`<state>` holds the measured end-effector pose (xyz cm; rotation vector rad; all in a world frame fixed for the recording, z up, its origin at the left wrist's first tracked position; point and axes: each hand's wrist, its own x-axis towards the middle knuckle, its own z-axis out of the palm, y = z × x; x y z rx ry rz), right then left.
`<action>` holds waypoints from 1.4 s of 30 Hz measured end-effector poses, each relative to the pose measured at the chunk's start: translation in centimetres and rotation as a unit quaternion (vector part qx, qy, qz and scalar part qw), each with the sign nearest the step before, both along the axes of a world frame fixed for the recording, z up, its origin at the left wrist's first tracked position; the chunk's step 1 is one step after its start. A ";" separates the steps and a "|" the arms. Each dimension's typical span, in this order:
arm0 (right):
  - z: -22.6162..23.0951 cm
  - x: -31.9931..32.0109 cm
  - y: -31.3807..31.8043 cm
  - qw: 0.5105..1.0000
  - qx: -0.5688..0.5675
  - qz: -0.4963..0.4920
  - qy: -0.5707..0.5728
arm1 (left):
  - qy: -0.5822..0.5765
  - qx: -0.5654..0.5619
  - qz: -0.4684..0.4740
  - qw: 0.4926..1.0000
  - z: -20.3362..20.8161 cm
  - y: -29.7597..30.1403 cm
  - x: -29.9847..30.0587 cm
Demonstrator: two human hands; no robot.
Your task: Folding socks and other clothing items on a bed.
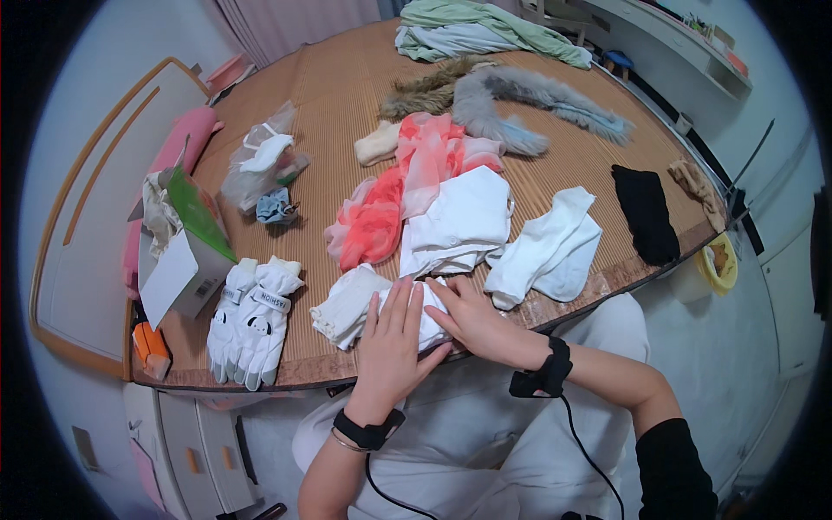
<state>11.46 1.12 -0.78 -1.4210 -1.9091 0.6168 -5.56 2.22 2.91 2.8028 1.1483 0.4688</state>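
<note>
Pressing white cloth (429,329) nr bed edge (314,380), L hand (392,338) & R hand (477,321) open, bare mat (305,354) nr gloves (252,325).

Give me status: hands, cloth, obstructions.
Left hand, right hand open on white cloth. Cloth on mat, near edge. Folded white garment close beyond.

A: Any readable markings?
B: Capital lettering on the cuff straps (269,301) of the white gloves (260,340), one word, upside down from this view. Clearer on the right-hand strap.
A: Box (166,277)?
B: Barcode (206,287) on its white side. Any digits there too small to read.
</note>
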 end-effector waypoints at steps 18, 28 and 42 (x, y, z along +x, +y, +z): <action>-1.9 -7.1 6.1 0.991 0.041 0.047 0.121 | 0.038 0.080 0.189 0.978 -0.2 3.3 -5.4; 6.1 7.6 2.9 0.993 0.063 -0.019 0.095 | 0.014 0.101 0.223 0.970 1.0 1.7 -3.2; 3.1 21.7 0.7 0.963 0.126 -0.213 -0.107 | -0.153 0.023 -0.097 0.983 0.3 0.4 8.9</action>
